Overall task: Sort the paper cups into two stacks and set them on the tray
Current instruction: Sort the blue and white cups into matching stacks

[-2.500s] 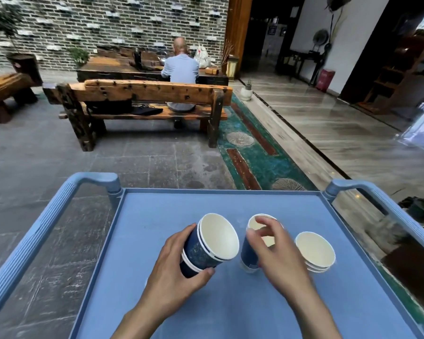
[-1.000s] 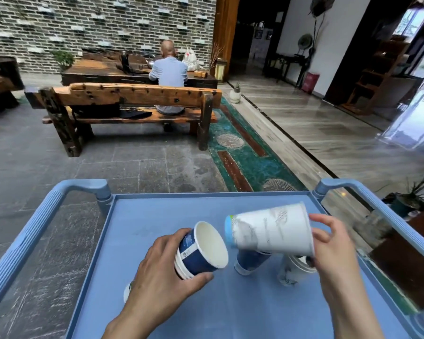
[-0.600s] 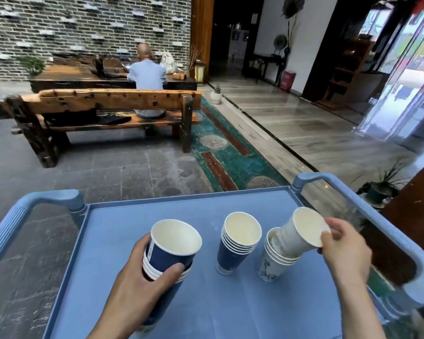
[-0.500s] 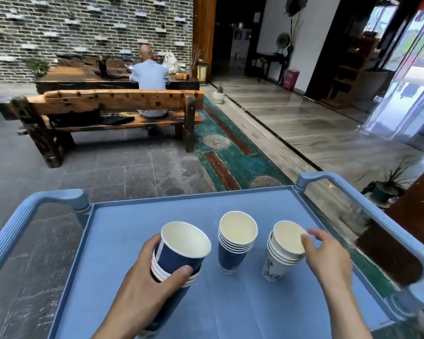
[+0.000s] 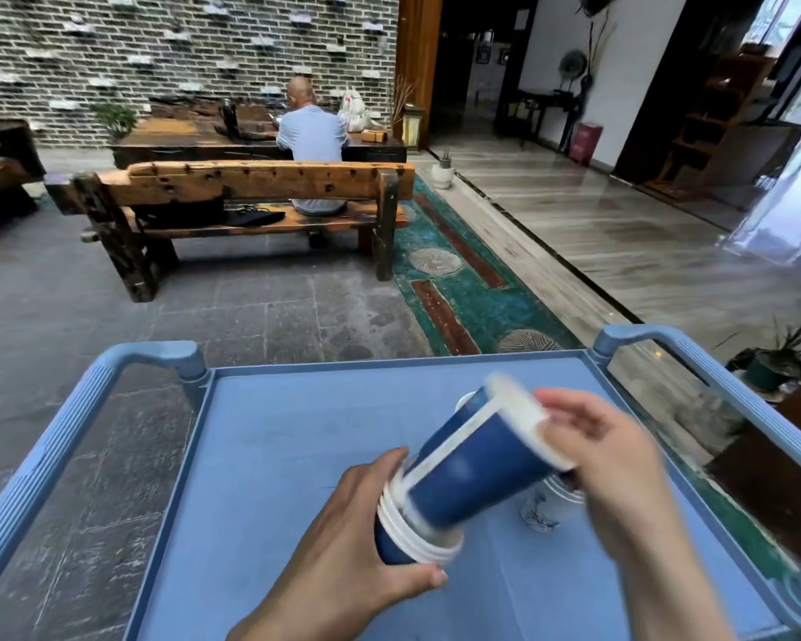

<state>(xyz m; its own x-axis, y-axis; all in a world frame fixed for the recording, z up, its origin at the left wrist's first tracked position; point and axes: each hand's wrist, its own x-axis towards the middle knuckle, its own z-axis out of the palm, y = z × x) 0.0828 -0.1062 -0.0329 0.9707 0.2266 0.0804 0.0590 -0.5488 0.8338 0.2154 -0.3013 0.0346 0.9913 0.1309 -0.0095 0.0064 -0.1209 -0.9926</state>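
My left hand grips a short stack of blue paper cups just above the blue tray. My right hand holds a second, tilted stack of blue cups by its white rims. The bottom of the tilted stack sits in the mouth of the left-hand stack. Both stacks are motion-blurred. A stack of white printed cups stands on the tray behind my right hand, mostly hidden by it.
The tray is the top of a blue cart with raised handles at the far left and far right. Beyond it are a stone floor, a wooden bench, a seated person and a potted plant.
My right hand left the white stack, picked up the middle blue stack and tilted it into the blue stack in my left hand. The camera swung back left.
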